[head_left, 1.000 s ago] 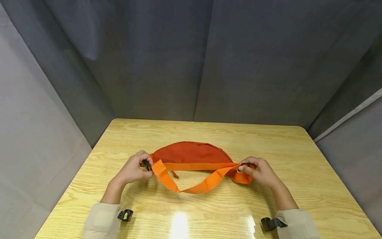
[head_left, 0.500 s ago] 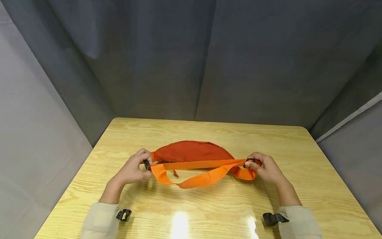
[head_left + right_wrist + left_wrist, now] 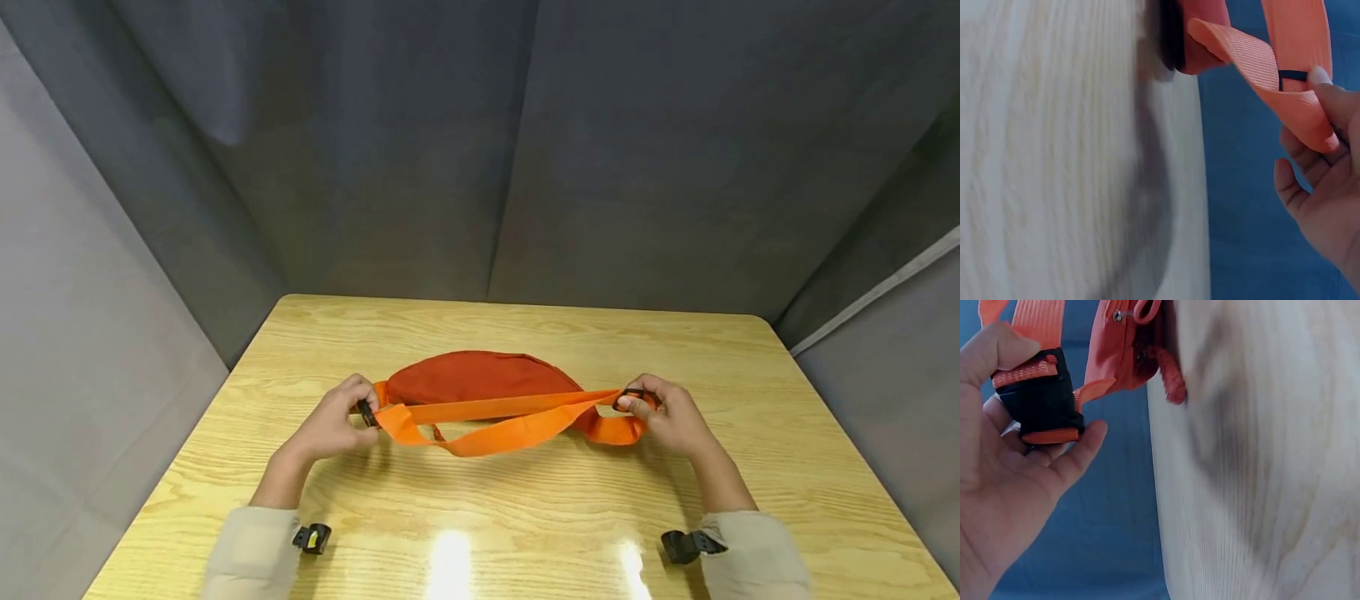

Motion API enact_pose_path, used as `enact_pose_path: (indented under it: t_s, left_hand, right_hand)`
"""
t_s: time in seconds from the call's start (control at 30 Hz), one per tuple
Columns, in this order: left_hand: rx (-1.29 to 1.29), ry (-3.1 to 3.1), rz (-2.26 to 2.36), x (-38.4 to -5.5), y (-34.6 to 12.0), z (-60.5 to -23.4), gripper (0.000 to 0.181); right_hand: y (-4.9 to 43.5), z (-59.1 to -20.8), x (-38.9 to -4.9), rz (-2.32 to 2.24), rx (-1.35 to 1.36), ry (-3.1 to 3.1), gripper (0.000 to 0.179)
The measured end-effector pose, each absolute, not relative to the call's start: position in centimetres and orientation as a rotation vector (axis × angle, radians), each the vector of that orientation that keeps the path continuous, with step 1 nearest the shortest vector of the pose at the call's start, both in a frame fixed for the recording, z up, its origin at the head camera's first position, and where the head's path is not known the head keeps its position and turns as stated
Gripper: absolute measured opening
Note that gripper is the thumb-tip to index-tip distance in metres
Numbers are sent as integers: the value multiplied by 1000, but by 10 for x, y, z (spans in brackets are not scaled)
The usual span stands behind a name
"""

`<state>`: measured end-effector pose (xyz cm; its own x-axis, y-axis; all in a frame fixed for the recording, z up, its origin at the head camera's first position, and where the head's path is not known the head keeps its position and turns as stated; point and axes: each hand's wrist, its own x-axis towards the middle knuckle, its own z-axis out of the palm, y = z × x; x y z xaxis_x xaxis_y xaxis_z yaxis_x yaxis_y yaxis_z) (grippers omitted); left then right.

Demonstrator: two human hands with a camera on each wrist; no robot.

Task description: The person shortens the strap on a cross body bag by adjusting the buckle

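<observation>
A rust-red waist pack (image 3: 480,377) rests on the table with its bright orange strap (image 3: 517,433) raised in front of it. My left hand (image 3: 333,425) grips the strap's black plastic buckle (image 3: 1041,403) between thumb and fingers; in the left wrist view its two halves look joined. At the strap's other end, my right hand (image 3: 672,421) pinches a black strap slider (image 3: 1293,75), with the webbing looped below it. One run of strap stretches nearly straight between the hands, while another sags in front. A red braided zipper pull (image 3: 1171,375) dangles from the pack.
The light wooden table (image 3: 480,508) has rounded far corners and glossy reflections near the front. Dark grey curtains (image 3: 375,167) stand behind it, with paler panels at both sides. Small black cameras are strapped over both sleeves.
My right hand has moved outward to the right and slightly away with the slider, drawing the strap straighter. The sagging run hangs less low. My left hand keeps its hold on the buckle.
</observation>
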<state>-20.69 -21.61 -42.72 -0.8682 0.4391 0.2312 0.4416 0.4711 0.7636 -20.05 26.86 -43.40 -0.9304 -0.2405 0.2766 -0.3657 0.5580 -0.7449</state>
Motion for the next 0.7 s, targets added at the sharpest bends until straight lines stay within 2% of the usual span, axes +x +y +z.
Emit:
enact_pose_path:
  t_s: [0.1, 0.3, 0.57, 0.7]
  left_hand:
    - [-747, -2725, -1419, -204, -213, -428, 32]
    - [-703, -2752, -1336, -200, -208, -421, 32]
    - [-650, -2758, -1359, -199, -231, -427, 35]
    - [-677, -2720, -1411, -201, -235, -423, 34]
  right_hand:
    - [262, -435, -201, 1537, 456, -2598, 13]
    - [249, -431, -201, 1817, 564, -2450, 15]
    - [258, -429, -198, 1767, 839, -2660, 9]
    - [268, -426, -199, 1708, 882, -2781, 12]
